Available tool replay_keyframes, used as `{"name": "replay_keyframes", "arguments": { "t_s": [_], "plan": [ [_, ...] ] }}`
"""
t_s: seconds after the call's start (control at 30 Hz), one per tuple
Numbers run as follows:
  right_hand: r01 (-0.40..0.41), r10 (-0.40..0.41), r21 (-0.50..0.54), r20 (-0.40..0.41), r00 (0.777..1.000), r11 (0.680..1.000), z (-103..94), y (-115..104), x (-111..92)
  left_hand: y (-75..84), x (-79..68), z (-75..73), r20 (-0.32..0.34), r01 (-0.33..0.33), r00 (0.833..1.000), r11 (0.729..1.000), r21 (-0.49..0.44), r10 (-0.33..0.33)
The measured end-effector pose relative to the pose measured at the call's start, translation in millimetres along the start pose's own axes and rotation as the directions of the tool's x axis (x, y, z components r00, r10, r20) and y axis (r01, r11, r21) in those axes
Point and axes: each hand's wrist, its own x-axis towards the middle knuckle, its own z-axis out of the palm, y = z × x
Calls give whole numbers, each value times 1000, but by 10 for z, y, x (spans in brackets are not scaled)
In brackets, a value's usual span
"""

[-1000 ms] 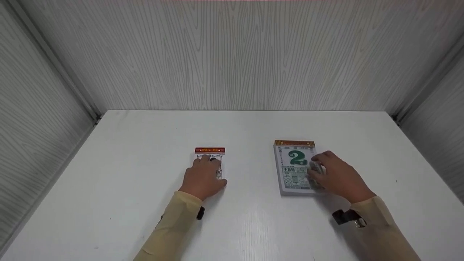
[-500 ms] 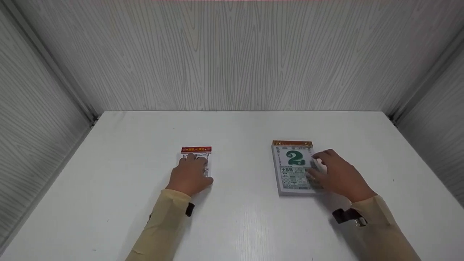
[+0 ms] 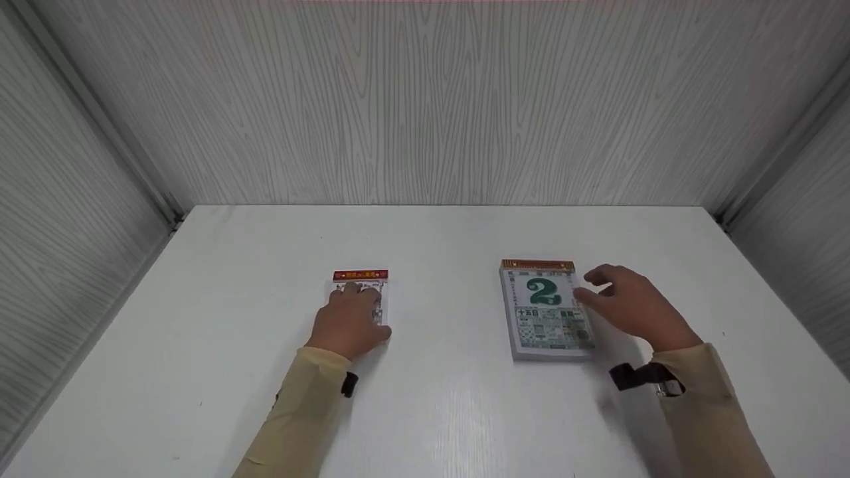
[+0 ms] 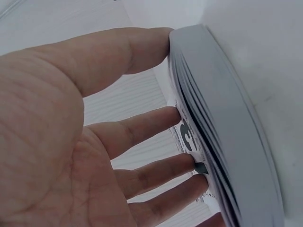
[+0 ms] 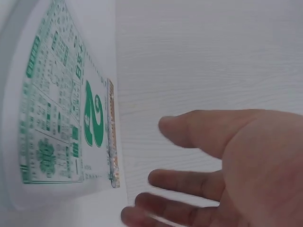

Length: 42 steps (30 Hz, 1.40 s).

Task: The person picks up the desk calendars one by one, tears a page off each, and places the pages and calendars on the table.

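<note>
A small tear-off calendar (image 3: 360, 275) with a red header lies left of centre on the white table. My left hand (image 3: 348, 323) lies over it, fingertips on the top page, and the left wrist view shows the thumb touching a corner of the page stack (image 4: 227, 127). Most of that page is hidden under the hand. Farther right lies a larger tear-off calendar (image 3: 548, 328) with an orange-gold header and a big green 2. Beside its right edge hovers my right hand (image 3: 637, 309), thumb and fingers apart, holding nothing. In the right wrist view a gap separates the fingers from the calendar (image 5: 61, 109).
The white tabletop (image 3: 451, 398) spreads between and around both calendars. A wood-grain panel (image 3: 425, 99) rises behind it, and similar panels close off the left (image 3: 60, 199) and right (image 3: 797, 279) sides.
The small calendar and my left hand slid left during the first half second, then stayed put. My right hand has since lifted off the larger calendar and shifted right.
</note>
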Motion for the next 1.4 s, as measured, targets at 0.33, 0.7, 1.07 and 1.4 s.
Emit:
{"name": "replay_keyframes", "arguments": {
  "t_s": [0.33,0.7,1.07,1.4],
  "plan": [
    [-204,218,-136,93,972,969,218,7,108,12,6,17,-4,-29,1000,997,74,30],
    [-215,224,-76,141,964,974,255,-39,88,24,14,15,0,-27,1000,997,73,27],
    [-232,236,-48,115,965,971,320,-101,99,19,6,10,8,-33,999,996,79,32],
    [-193,195,-27,114,974,981,420,-199,105,316,-8,104,-41,-149,988,989,3,149]
  ]
}}
